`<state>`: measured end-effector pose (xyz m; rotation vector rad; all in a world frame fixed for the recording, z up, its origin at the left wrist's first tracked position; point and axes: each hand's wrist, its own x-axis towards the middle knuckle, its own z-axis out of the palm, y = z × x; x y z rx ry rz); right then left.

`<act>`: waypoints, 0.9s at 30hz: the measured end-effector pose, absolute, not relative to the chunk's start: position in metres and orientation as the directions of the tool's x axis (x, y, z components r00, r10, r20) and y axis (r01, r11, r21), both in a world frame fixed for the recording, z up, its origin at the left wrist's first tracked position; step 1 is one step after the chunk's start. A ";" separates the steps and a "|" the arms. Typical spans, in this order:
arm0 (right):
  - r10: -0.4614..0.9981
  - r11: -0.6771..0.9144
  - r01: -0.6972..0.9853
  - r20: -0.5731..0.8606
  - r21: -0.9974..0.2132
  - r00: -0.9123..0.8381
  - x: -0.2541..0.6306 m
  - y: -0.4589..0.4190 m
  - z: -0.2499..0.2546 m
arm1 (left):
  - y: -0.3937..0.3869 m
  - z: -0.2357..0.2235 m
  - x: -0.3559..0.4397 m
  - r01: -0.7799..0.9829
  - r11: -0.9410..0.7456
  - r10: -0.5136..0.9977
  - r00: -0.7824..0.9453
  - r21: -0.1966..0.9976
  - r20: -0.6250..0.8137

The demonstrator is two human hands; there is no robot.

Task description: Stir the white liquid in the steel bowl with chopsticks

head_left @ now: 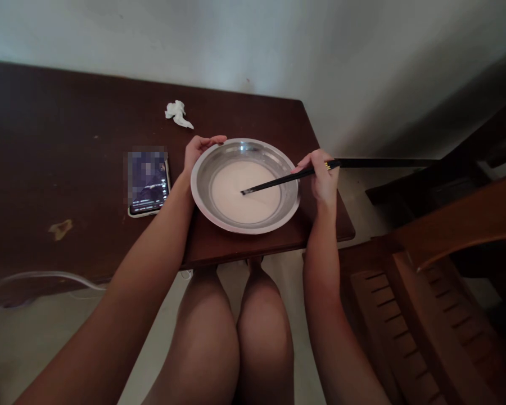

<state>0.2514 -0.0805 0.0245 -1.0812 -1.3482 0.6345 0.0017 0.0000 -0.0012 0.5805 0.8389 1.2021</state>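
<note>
As L hand (200, 149) held steel bowl (203, 185) by far-left rim, table (244, 247) beneath bowl, R hand (322, 171) fingers gripped blk chopsticks (282, 180), tips at pale liquid (231, 183) mid-bowl; steady rim prob. mattered for even strokes.

The bowl (204, 188) was polished, reflective metal, its liquid (240, 208) smooth and matt. The chopsticks (278, 181) looked smooth with a low sheen. The tabletop (88, 115) was varnished wood with a soft gloss, dulled by a ragged patch (61, 229) at the bowl's nine o'clock. Nearer at nine, the phone (149, 183) had a glassy screen; between ten and eleven, the tissue (177, 113) was crumpled matt paper; at four, the chair (417, 281) was satiny wood.
</note>
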 end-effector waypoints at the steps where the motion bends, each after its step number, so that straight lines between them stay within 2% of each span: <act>1: 0.885 0.416 0.217 0.448 -0.883 0.127 0.250 -0.081 0.025 | 0.000 -0.001 0.002 -0.572 0.283 0.959 0.137 0.770 -0.250; 4: 0.882 0.429 0.256 0.463 -0.866 0.089 0.248 -0.082 0.026 | 0.000 0.000 0.002 -0.584 0.298 0.954 0.149 0.755 -0.261; 9: 0.861 0.412 0.218 0.456 -0.885 0.224 0.254 -0.080 0.025 | -0.001 0.002 0.003 -0.567 0.295 0.953 0.123 0.769 -0.275; 15: 0.895 0.413 0.273 0.443 -0.869 0.054 0.250 -0.082 0.027 | 0.002 -0.003 0.002 -0.577 0.269 0.962 0.122 0.771 -0.245; 21: 0.870 0.411 0.216 0.452 -0.886 0.196 0.253 -0.081 0.027 | 0.003 -0.005 0.001 -0.614 0.291 0.956 0.170 0.734 -0.237; 27: 0.886 0.425 0.297 0.460 -0.855 0.055 0.249 -0.083 0.029 | 0.003 -0.005 0.001 -0.635 0.286 0.958 0.185 0.717 -0.219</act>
